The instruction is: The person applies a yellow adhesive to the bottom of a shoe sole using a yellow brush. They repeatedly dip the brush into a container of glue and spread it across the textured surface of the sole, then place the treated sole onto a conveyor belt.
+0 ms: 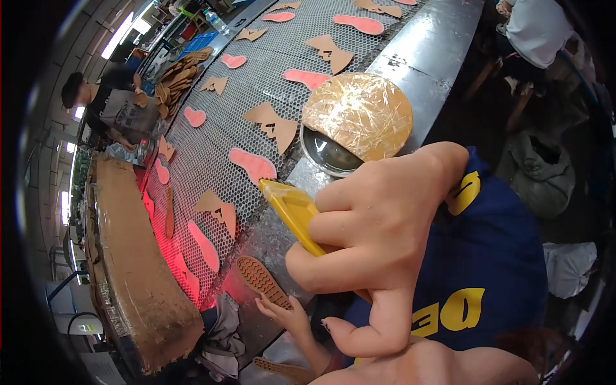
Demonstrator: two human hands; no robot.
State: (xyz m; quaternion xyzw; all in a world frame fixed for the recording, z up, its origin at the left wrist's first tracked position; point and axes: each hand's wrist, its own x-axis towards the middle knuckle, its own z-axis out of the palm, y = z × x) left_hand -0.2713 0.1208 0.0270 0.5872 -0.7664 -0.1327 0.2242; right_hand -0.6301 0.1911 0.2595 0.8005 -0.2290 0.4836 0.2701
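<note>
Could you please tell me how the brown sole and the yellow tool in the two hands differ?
The sole is brown; the tool is yellow. The sole's free end is rounded; the tool's narrows toward a tip. The left hand holds the sole, the right hand the tool. Both are elongated.

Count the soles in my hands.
1: the sole in the left hand, its patterned face showing. The right hand grips a yellow tool. Another sole could be hidden underneath.

The yellow tool (290,212) looks plastic and smooth, the ledge (436,61) shiny metal.
</note>
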